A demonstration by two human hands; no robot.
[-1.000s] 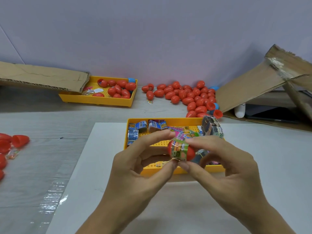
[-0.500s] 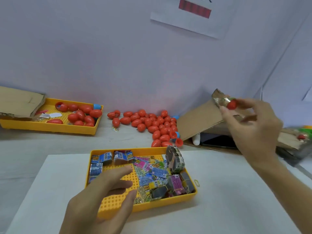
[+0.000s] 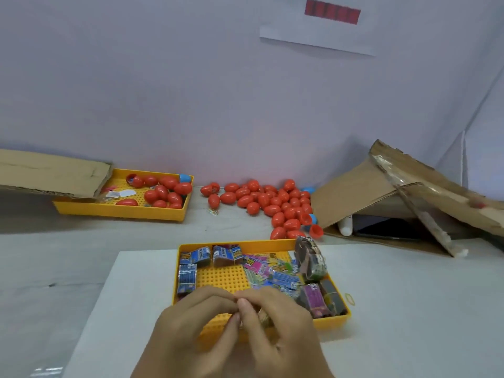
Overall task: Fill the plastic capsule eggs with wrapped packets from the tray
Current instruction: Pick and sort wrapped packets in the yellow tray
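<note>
In the head view both hands meet over the near edge of the yellow tray (image 3: 335, 319), which sits on a white sheet (image 3: 114, 309) on the grey table (image 3: 54, 255). The left hand (image 3: 191, 331) and the right hand (image 3: 281, 331) have their fingertips curled in and touching one another above the tray's bare dotted floor. A small brownish packet (image 3: 264, 319) shows just under the right fingertips (image 3: 244, 305); they seem to pinch it, though most of it is hidden, and whether the left fingers grip it too I cannot tell. The other wrapped packets (image 3: 275, 271) lie loose in the far and right parts of the tray, with a bundled stack (image 3: 311, 259) leaning at the right rear corner. A heap of red eggs (image 3: 275, 205) lies on the table against the wall, well apart from the hands, and more eggs fill a second yellow tray (image 3: 122, 211) at the left. Torn cardboard (image 3: 409, 192) rests at the right.

Half a second ago the right hand was raised by the cardboard holding a red egg, and the left hand hovered open over the tray; now the right hand has come down to join the left and that egg is out of its fingers
</note>
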